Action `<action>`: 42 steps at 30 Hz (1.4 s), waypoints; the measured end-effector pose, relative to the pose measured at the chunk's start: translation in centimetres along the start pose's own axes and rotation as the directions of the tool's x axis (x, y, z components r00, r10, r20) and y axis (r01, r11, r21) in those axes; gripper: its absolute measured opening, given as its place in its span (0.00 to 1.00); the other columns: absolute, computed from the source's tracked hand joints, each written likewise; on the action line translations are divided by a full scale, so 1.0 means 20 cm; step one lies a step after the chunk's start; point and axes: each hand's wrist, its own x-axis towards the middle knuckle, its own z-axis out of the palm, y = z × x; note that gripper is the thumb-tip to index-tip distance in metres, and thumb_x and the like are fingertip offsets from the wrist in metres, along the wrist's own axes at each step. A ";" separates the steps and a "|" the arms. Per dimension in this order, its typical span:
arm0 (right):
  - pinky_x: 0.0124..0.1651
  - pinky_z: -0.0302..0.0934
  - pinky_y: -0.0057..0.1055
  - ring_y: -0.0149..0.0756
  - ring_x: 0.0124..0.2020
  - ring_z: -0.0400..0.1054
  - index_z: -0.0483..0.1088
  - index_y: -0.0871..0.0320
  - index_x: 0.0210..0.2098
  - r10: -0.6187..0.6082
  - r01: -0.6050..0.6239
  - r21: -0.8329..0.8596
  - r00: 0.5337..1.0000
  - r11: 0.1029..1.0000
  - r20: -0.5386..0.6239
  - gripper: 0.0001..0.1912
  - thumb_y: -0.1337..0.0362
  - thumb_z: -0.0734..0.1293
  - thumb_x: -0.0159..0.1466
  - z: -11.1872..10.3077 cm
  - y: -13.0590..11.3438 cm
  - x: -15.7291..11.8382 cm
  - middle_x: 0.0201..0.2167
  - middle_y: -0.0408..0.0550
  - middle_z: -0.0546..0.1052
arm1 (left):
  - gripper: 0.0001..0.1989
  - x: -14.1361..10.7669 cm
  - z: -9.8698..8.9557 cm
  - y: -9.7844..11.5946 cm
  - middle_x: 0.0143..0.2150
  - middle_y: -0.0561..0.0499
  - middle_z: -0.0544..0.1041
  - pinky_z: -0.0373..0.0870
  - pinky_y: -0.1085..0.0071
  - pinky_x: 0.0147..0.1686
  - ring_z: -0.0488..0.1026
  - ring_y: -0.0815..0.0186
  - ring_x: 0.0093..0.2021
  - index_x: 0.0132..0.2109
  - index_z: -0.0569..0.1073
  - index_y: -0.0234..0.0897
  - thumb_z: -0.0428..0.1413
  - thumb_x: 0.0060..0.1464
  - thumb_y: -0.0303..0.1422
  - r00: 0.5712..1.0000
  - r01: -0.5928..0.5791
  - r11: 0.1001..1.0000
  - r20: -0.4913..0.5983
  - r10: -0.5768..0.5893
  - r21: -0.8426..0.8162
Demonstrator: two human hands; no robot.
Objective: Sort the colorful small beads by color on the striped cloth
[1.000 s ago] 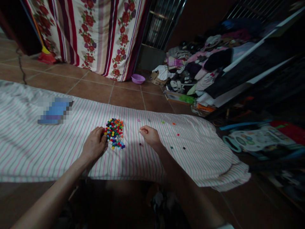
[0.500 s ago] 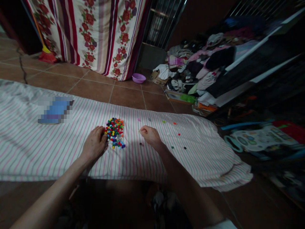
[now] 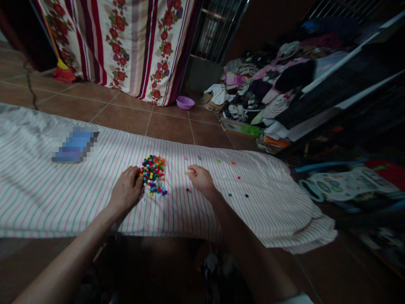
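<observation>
Left hand [image 3: 127,185]: relaxed, unclenched, just beside colored pieces [image 3: 154,173] | right hand [image 3: 201,179]: fingertips pinched, contents cannot be told | dark piece [image 3: 187,190] near right hand

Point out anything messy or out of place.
The sprawling heap of multicoloured clothing beyond the pink-striped white cloth looks untidy: a white garment lies over a brown cardboard box. Nothing seems odd about the small multicoloured cubes clustered beside the left hand.
</observation>
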 end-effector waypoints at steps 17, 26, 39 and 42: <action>0.44 0.60 0.29 0.36 0.39 0.70 0.77 0.56 0.41 -0.298 0.292 0.092 0.953 0.952 0.059 0.07 0.67 0.67 0.65 0.18 -0.34 -0.10 0.37 0.48 0.77 | 0.18 0.00 0.01 -0.01 0.56 0.38 0.74 0.63 0.53 0.64 0.67 0.53 0.62 0.48 0.70 0.35 0.43 0.59 0.39 1.000 0.000 1.000 -0.010 0.000 -0.027; 0.45 0.60 0.29 0.37 0.41 0.69 0.74 0.56 0.38 -0.299 0.294 0.091 0.953 0.951 0.039 0.04 0.68 0.66 0.65 0.20 -0.36 -0.13 0.37 0.48 0.75 | 0.15 0.01 -0.01 0.00 0.51 0.40 0.75 0.66 0.55 0.60 0.72 0.55 0.55 0.46 0.70 0.37 0.43 0.59 0.38 0.999 -0.031 0.999 0.018 0.032 -0.036; 0.47 0.62 0.30 0.37 0.42 0.70 0.74 0.56 0.39 -0.305 0.300 0.152 0.952 0.942 0.012 0.12 0.75 0.63 0.62 0.22 -0.32 -0.13 0.38 0.48 0.76 | 0.16 0.00 -0.02 0.00 0.52 0.40 0.75 0.65 0.55 0.61 0.71 0.56 0.55 0.47 0.70 0.37 0.43 0.59 0.38 0.999 -0.022 0.999 0.028 0.024 -0.044; 0.47 0.62 0.30 0.36 0.42 0.70 0.73 0.57 0.39 -0.314 0.311 0.162 0.949 0.936 -0.010 0.11 0.74 0.63 0.62 0.23 -0.32 -0.14 0.38 0.48 0.76 | 0.17 0.00 -0.01 -0.01 0.53 0.39 0.75 0.65 0.54 0.61 0.71 0.55 0.56 0.47 0.70 0.37 0.43 0.59 0.39 1.000 -0.019 0.999 0.016 0.020 -0.033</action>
